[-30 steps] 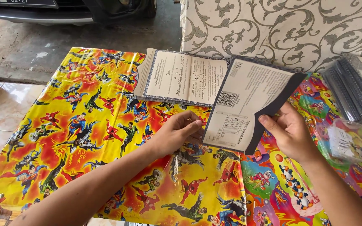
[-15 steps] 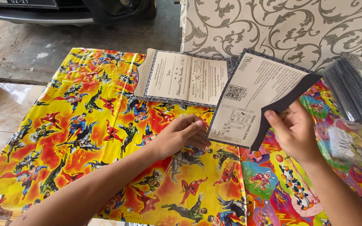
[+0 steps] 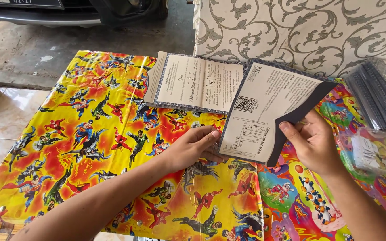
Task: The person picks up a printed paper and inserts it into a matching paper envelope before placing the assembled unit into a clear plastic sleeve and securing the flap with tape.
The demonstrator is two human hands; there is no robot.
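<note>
Far left: glossy yellow-orange plastic tablecloth (image 3: 90, 134) with cartoon hero print, wrinkled sheen, covers most of the frame. Upper left beyond it: grey concrete floor (image 3: 112, 38) and a dark car bumper (image 3: 68, 11).

Centre: left hand (image 3: 193, 147) lies palm down on the cloth, fingers loosely extended and flat, fingertips (image 3: 214, 134) touching the lower left edge of the card (image 3: 260, 116); not gripping it.

Upper centre: stack of printed cards (image 3: 193, 82), cream face, dark patterned border, flat on the cloth, just left of the held card.

The card, centre right: stiff paper, cream printed inside with a small square code and a map sketch, a dark curved flap at its right edge. Tilted, raised off the table.

Right hand (image 3: 313, 147) pinches the dark flap, thumb on top, fingers curled behind.

Right: clear plastic box (image 3: 371, 154), a pile of clear sleeves (image 3: 380, 93), white scroll-pattern sheet (image 3: 309, 31) behind.
</note>
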